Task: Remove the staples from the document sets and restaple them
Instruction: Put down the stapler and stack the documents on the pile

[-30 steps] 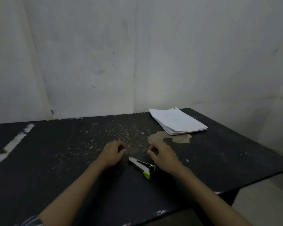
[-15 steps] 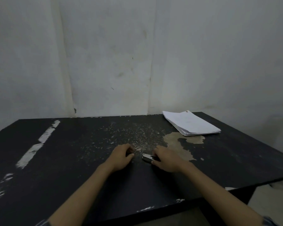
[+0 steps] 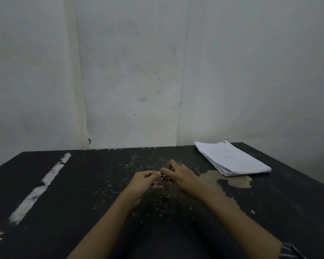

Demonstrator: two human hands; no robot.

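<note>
The dark worktop (image 3: 82, 202) carries the stack of papers (image 3: 234, 159) at its far right. Well apart from it, the left hand (image 3: 144, 181) and right hand (image 3: 181, 176) meet mid-worktop, fingertips pinching a small, mostly hidden stapler (image 3: 163, 177); so slight a hold may let it slip.

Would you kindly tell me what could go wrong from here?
1. The small dark tool is pinched between the left hand and right hand; fingers could get nipped or drop it.
2. The paper stack lies near the table's far right edge; a careless reach might push it off.
3. Pale specks litter the table, so pulled staples could vanish among them.
</note>
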